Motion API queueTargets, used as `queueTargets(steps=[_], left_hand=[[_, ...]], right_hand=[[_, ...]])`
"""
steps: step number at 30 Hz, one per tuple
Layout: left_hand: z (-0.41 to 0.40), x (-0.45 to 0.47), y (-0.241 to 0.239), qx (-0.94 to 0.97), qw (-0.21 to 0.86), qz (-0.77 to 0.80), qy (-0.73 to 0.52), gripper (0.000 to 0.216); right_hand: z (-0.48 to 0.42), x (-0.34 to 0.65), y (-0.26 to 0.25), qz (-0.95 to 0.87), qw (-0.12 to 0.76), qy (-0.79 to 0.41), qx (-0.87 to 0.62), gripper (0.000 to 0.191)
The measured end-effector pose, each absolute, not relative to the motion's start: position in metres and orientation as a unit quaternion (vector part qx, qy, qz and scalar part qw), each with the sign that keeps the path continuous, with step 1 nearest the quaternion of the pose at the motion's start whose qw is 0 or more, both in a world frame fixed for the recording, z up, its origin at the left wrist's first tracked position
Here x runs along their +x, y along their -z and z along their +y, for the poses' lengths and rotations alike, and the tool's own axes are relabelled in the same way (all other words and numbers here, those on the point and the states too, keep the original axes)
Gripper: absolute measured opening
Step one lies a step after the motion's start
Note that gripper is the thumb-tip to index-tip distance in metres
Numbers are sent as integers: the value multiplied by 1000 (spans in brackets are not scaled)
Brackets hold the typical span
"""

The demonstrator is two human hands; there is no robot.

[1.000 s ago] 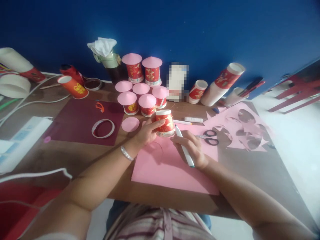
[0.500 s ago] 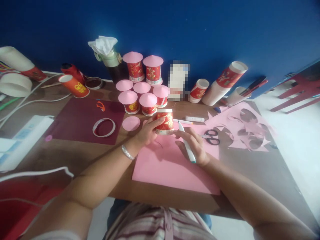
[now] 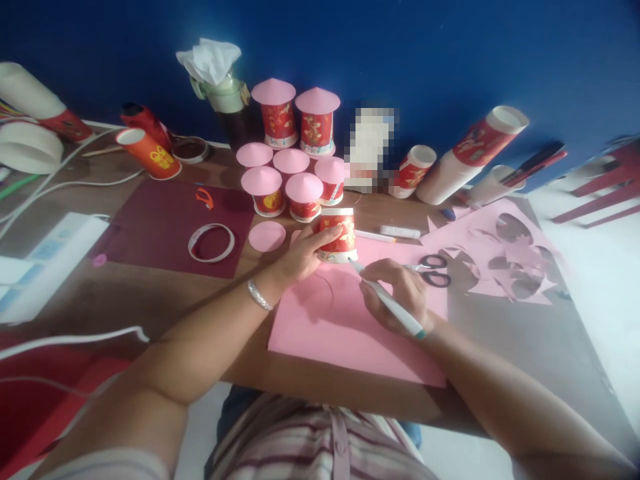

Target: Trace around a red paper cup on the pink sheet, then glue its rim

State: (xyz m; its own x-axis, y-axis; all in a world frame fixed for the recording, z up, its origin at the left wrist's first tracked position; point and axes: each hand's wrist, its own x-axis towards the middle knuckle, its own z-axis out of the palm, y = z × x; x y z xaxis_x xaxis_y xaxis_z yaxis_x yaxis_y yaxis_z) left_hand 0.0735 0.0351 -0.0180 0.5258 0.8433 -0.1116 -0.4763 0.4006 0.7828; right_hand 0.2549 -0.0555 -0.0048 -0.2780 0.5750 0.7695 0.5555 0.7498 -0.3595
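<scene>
My left hand [image 3: 305, 255] grips a red paper cup [image 3: 338, 235] with gold print and a white band along its bottom edge. Between the fingers of my right hand [image 3: 397, 293] is a white marker [image 3: 400, 310] with a green end. The marker's tip is at the cup's lower white band; whether it touches I cannot tell. Beneath both hands lies a pink paper sheet [image 3: 320, 333] with a curved line drawn on it. Several red cups with pink cone tops [image 3: 317, 101] stand behind the held cup. A flat pink paper disc [image 3: 267, 237] rests left of it.
Scissors [image 3: 435, 270] and cut pink paper scraps [image 3: 480, 233] lie to the right. A white tube [image 3: 400, 232] is near the sheet's top edge. On the left are a roll of tape [image 3: 211, 242] on dark red paper [image 3: 150, 227] and a power strip [image 3: 50, 267]. Paper cups [image 3: 414, 171] line the wall.
My right hand has turned the marker so that its tip points at the cup's lower band. The whole view has shifted slightly; my left hand still holds the cup.
</scene>
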Motion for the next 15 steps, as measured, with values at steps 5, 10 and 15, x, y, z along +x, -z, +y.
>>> queueTargets(steps=[5, 10, 15], left_hand=[[36, 73, 21, 362, 794, 257, -414, 32], [36, 75, 23, 374, 798, 236, -408, 28], [32, 75, 14, 382, 792, 250, -406, 31]], right_hand=[[-56, 255, 3, -804, 469, 4, -365, 15], [-56, 254, 3, -806, 468, 19, -362, 20], [-55, 252, 5, -807, 470, 25, -357, 25]])
